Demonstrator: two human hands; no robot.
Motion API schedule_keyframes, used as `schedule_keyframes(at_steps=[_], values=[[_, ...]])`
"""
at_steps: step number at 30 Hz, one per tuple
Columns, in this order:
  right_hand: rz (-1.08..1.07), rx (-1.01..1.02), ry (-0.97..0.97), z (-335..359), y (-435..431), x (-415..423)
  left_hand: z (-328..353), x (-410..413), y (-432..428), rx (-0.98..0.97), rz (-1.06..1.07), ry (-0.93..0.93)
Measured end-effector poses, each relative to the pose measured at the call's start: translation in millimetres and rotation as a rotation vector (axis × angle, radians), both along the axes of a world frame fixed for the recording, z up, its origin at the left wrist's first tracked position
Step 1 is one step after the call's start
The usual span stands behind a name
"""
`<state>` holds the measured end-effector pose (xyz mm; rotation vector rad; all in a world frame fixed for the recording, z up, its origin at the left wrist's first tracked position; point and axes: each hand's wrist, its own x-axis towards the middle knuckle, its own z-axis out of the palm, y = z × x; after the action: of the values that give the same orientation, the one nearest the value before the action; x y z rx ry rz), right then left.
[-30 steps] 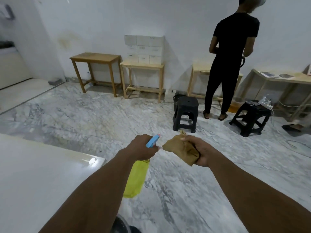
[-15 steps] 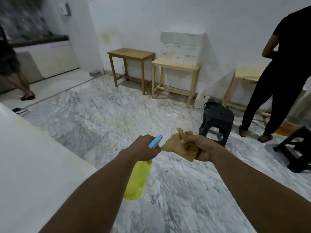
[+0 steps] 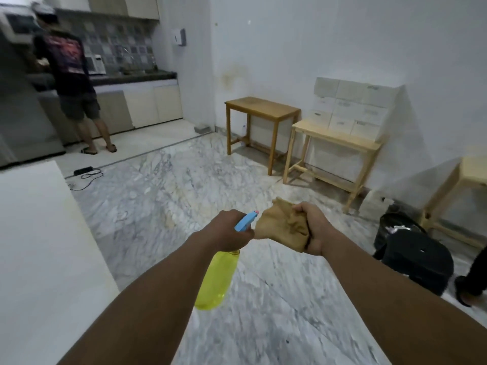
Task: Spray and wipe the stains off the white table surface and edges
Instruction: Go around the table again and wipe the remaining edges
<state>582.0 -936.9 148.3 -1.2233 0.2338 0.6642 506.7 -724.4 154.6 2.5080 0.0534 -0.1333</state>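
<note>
My left hand [image 3: 228,230] grips a spray bottle [image 3: 217,279] with a yellow body and a blue nozzle that points right. My right hand [image 3: 313,227] holds a crumpled brown cloth [image 3: 283,226] right in front of the nozzle, almost touching it. Both hands are out over the marble floor. The white table [image 3: 39,254] fills the left side of the view, its edge running down to the left of my left arm.
A black stool [image 3: 419,259] stands on the floor at the right, with a person's foot beside it. Two wooden tables [image 3: 263,109] and stacked white boxes [image 3: 353,109] line the far wall. Another person [image 3: 71,83] stands at the kitchen counter, far left. A cable lies on the floor.
My view has swung left: the kitchen and a second person came into sight, and the person in black slid out to the right. My hands keep the bottle and cloth together.
</note>
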Motion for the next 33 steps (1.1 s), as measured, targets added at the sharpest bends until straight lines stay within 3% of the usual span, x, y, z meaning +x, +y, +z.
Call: schedule_keyframes(at_steps=[6, 10, 14, 23, 33], values=[[0.28, 0.036, -0.08, -3, 79, 105, -6, 69, 69, -0.001, 0.185, -0.002], [0.418, -0.123, -0.079, -11, 143, 178, -3, 109, 118, 0.014, 0.312, 0.009], [0.502, -0.139, -0.125, -8, 224, 242, 4, 142, 172, 0.014, 0.463, -0.047], [0.756, -0.093, -0.111, -28, 437, 301, -18, 173, 320, 0.016, 0.692, 0.02], [0.849, -0.061, -0.061, -21, 683, 360, -19, 221, 545, 0.004, 0.889, 0.039]])
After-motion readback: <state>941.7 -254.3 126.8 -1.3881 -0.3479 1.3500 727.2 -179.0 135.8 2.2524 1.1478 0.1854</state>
